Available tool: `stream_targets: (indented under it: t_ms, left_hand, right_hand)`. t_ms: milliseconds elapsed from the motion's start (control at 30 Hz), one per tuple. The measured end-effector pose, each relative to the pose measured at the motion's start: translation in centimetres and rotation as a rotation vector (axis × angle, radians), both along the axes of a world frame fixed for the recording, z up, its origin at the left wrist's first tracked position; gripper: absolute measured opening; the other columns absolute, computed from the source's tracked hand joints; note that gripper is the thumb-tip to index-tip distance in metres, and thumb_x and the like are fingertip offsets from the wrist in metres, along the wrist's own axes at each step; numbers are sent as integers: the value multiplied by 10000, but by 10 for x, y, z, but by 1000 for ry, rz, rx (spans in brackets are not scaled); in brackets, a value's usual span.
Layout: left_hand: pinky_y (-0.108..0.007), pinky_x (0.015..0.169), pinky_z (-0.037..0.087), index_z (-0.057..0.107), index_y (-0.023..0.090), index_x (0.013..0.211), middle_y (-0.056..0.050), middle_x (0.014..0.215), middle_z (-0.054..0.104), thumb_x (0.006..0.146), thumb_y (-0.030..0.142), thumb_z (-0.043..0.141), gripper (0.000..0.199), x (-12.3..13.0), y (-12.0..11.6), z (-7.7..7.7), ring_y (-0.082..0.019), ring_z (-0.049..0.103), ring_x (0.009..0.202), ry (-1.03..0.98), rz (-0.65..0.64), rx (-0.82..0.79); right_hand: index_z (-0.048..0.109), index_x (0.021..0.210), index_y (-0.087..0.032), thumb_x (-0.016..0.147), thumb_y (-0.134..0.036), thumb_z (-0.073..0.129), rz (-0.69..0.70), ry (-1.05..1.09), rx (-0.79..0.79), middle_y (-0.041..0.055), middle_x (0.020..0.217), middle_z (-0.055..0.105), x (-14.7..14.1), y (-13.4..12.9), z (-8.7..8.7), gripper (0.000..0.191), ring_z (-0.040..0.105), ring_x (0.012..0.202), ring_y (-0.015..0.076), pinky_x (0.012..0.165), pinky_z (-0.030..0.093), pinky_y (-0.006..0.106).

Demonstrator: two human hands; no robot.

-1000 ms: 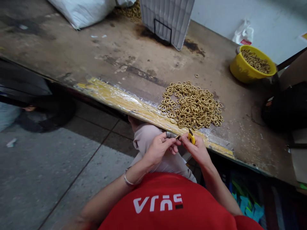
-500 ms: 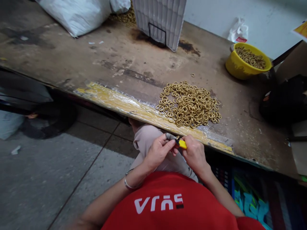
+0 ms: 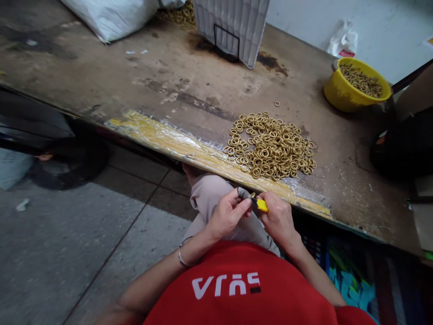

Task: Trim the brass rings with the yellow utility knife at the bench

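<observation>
Above my lap, just off the table's front edge, my left hand (image 3: 228, 213) pinches a small brass ring (image 3: 253, 195); grey wrapping covers its index finger. My right hand (image 3: 278, 215) is closed round a yellow-handled knife (image 3: 262, 205), whose dark tip touches the ring area by my left fingertips. The fine contact between tip and ring is too small to tell. Beyond my hands, a pile of brass rings (image 3: 277, 146) lies at the front of the table (image 3: 189, 85), with one loose ring (image 3: 277, 104) behind it.
A yellow bowl (image 3: 352, 92) of rings stands at the back right. A grey ribbed panel (image 3: 233, 22) with a black wire stand is at the back. White sacks (image 3: 118, 18) lie at the back left. Yellow tape (image 3: 162, 137) covers the front edge.
The camera view has shifted slightly, so the table items appear a little further right. Both hands stay together with the knife; its yellow handle now sits slightly further from my left fingertips.
</observation>
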State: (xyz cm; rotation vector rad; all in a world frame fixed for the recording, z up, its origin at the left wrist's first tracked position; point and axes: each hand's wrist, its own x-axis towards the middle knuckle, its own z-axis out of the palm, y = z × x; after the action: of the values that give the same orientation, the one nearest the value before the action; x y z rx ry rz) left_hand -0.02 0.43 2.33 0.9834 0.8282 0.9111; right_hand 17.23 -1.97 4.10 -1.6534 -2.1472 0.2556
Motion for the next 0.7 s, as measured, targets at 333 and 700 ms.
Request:
stream_targets:
  t_ms: [333,700]
  left_hand:
    - [-224,611,484,578,162,854,10,709,609,868,405,658,256,-1,-1,-2,-112,579,619,47,1,11]
    - [-258,630,418,575,186,809,-3,719,587,900,271,573,125,-19,-14,19,-139,521,652,237,-193,388]
  right_hand:
    - [630,941,-188,936,-121,489,-28,-47,-24,54,832,695,-7,0,-3,156,641,731,179,675,415,263]
    - [650,941,-184,877,-91,503,-245,-197,-139,74,812,705,29,13,-19,185,618,706,202,640,383,282]
